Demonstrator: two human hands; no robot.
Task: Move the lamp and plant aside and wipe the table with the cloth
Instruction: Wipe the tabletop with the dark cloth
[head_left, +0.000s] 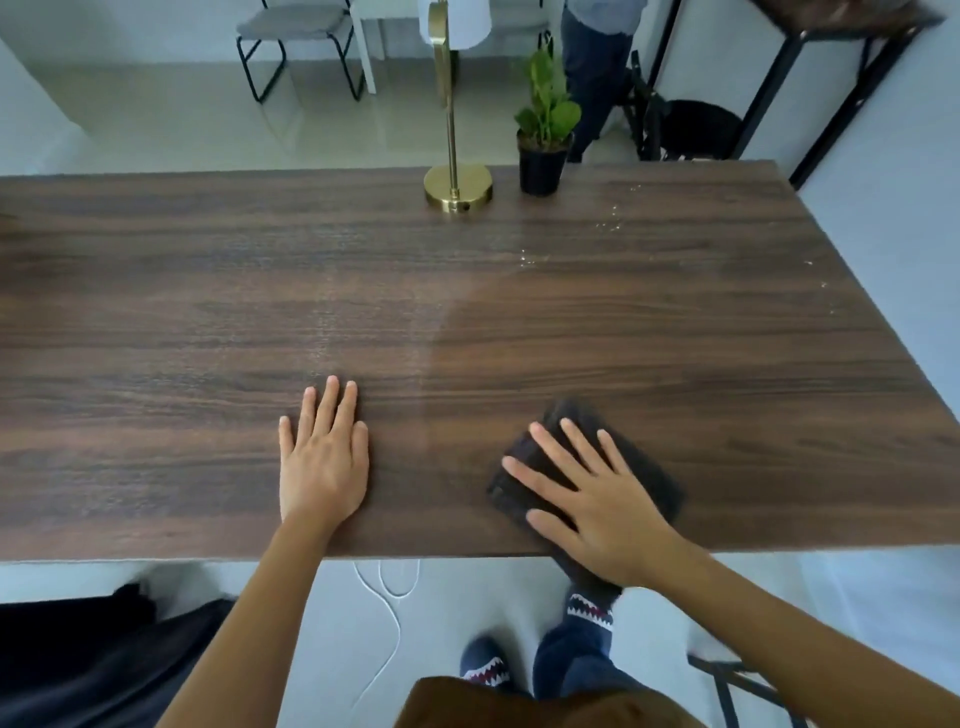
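Note:
A dark wooden table (208, 291) fills the view. At its far edge stands a gold lamp (457, 189) with a round base and a white shade cut off by the top of the frame. Just right of it sits a small green plant in a black pot (541, 169). My right hand (587, 499) lies flat with fingers spread on a dark cloth (652, 478) at the near right edge of the table. My left hand (323, 462) rests flat on the bare wood near the front edge, holding nothing.
Pale crumbs or specks (608, 226) are scattered on the far right of the table. Beyond the table are a grey chair (296, 31), a standing person's legs (592, 78) and a black metal shelf frame (779, 88). A white cable (389, 597) lies on the floor by my feet.

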